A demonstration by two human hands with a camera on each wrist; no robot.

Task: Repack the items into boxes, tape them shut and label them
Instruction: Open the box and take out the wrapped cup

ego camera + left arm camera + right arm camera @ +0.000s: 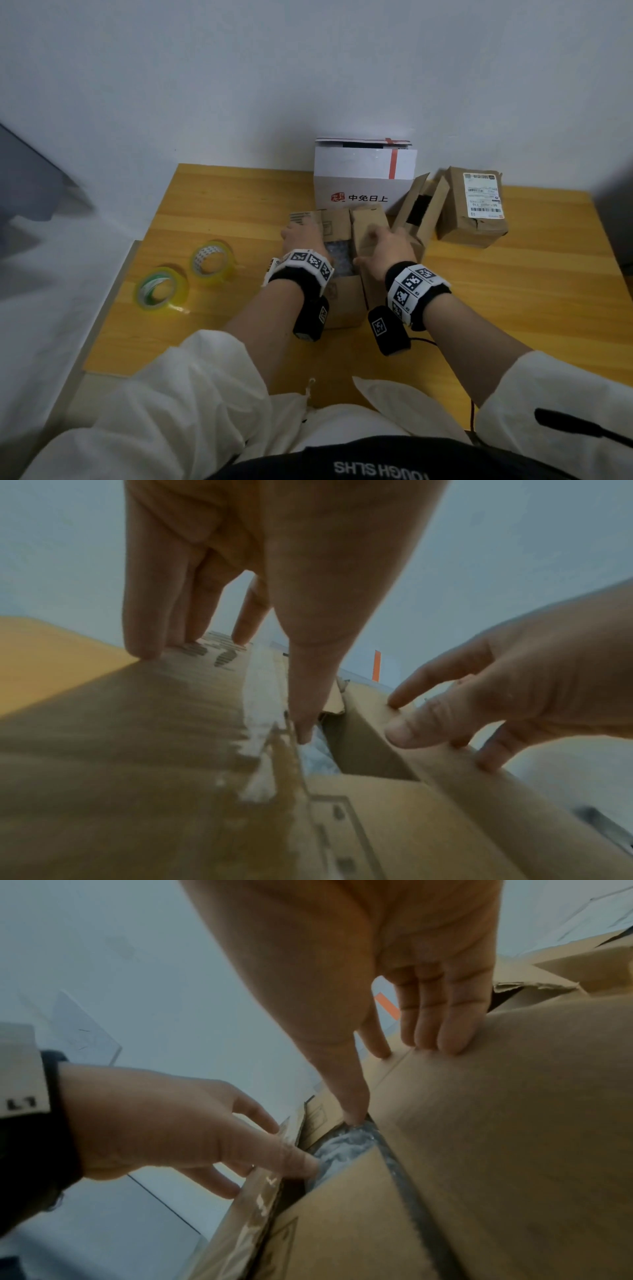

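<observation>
A small brown cardboard box (344, 301) stands on the wooden table (513, 308) in front of me, its two long flaps half raised. Grey bubble wrap (339, 263) shows in the gap between them. My left hand (301, 234) lies with straight fingers on the outer face of the left flap (137, 750), its thumb at the flap's inner edge. My right hand (383, 245) lies the same way on the right flap (514, 1123), its thumb tip touching the bubble wrap (342, 1145). The flaps stand apart and do not meet.
Two rolls of clear tape (212, 262) (161, 287) lie at the table's left. A white box with red tape (364, 178) stands behind against the wall. Right of it are an open brown box (421, 209) and a shut brown box with a shipping label (474, 209).
</observation>
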